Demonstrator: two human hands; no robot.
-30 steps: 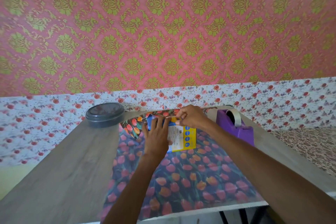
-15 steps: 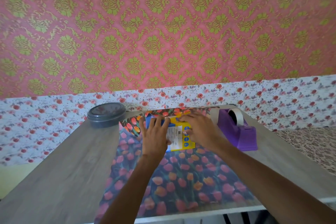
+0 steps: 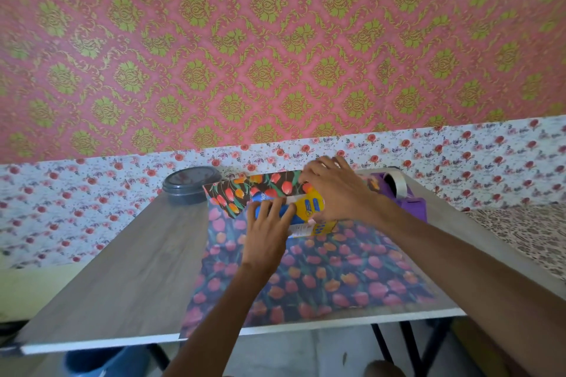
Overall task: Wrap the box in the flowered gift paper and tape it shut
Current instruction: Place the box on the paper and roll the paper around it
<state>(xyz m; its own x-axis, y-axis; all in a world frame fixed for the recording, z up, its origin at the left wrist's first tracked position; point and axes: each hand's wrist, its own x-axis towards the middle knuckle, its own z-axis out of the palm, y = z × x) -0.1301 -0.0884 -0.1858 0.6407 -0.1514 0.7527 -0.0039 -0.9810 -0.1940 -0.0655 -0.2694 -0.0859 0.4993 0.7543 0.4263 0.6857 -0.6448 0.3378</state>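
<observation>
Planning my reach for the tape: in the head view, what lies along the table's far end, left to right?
container → box → tape dispenser

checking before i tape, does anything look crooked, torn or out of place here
Nothing torn or spilled. The flowered paper reaches the table's front edge, and its near left corner seems to hang just over it.

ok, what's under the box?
The flowered gift paper, spread on the table; the box lies on its far part. The patch directly beneath is hidden by the box and by the left hand resting on it.
</observation>
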